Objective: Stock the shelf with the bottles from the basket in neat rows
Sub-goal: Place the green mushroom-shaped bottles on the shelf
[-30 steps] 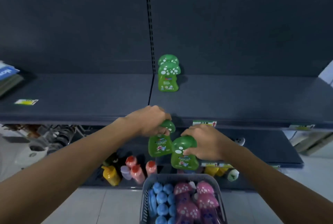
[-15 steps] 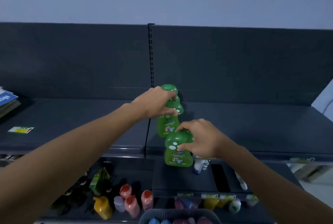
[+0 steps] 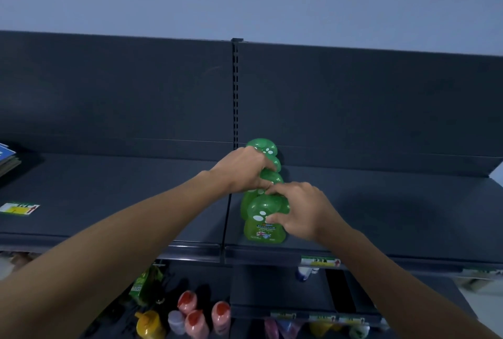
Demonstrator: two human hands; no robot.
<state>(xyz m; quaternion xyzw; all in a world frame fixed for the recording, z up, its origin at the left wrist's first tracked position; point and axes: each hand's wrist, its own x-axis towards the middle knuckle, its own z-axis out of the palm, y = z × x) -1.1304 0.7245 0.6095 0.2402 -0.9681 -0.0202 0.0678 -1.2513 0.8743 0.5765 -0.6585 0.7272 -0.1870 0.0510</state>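
One stack of booklets (image 3: 6,159) lies at the far left edge of the dark shelf (image 3: 381,216). Nearer the front, one yellow label (image 3: 19,208) lies flat on the board. On the lower shelf below stand one green carton (image 3: 143,283), one yellow bottle (image 3: 148,323), one small pale bottle (image 3: 176,321) and three pink bottles (image 3: 195,322) with red caps, all close together.

In the middle, one slotted post (image 3: 235,93) runs up the back panel. Just right of it, four green bottles (image 3: 262,146) with white-spotted caps can be counted, in a single line from near to far, touching or nearly so.

The left hand (image 3: 242,172) has its fingers curled down over the cap of the second bottle (image 3: 246,202) from the front. Whether that bottle's base is on the board cannot be told. The right hand (image 3: 302,210) grips the near bottle (image 3: 264,229), with its thumb against the front of the cap and its fingers bent over the top. That bottle stands upright at the shelf's front edge. The two hands' fingertips almost meet.

To the right, one price tag (image 3: 319,262) is clipped to the shelf's front lip, with one white bottle (image 3: 303,273) just under it. More coloured bottles on the lower right are too blurred to count.
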